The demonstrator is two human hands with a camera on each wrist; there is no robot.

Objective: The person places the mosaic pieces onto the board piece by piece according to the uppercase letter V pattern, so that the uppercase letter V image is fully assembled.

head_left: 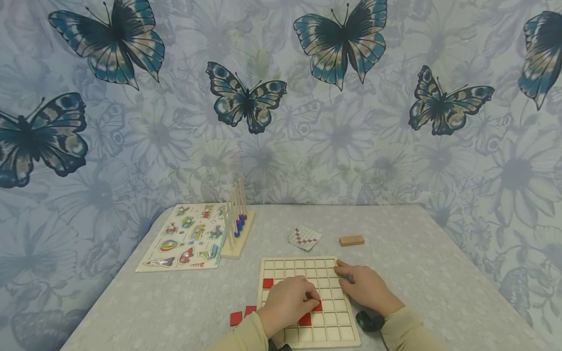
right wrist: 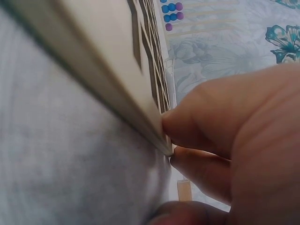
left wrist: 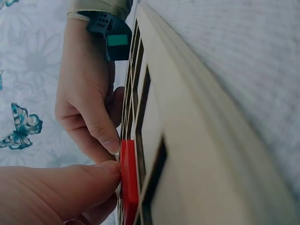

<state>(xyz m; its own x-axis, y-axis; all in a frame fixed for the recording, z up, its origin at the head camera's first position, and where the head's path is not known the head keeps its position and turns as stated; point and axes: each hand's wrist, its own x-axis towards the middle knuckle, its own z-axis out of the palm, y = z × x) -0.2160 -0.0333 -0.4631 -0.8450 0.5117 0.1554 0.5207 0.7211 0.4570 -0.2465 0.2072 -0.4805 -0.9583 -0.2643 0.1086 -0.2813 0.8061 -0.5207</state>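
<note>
The left hand (head_left: 290,300) reaches in over the board from its near left side, knuckles up, with thumb and forefinger drawn together in a narrow pinch at a red tile (head_left: 318,306). That tile lies at the grid of the pale wooden board (head_left: 332,334), right of the middle; whether it sits fully in its cell cannot be told. The right hand (head_left: 366,287) comes from the right, wrist bent inward, thumb on the board's face and a finger against its side, holding the right edge near the far corner.

The left hand and sleeve (head_left: 241,336) hide many cells on the left. A second red tile (head_left: 305,320) lies just nearer, and a third (head_left: 268,283) in the left column. Two loose tiles (head_left: 236,319) lie left of the board. Beyond it are a patterned card (head_left: 305,237) and a wooden block (head_left: 351,240); farther left, a pegged bead rack (head_left: 232,251) stands beside a picture puzzle (head_left: 177,234).
</note>
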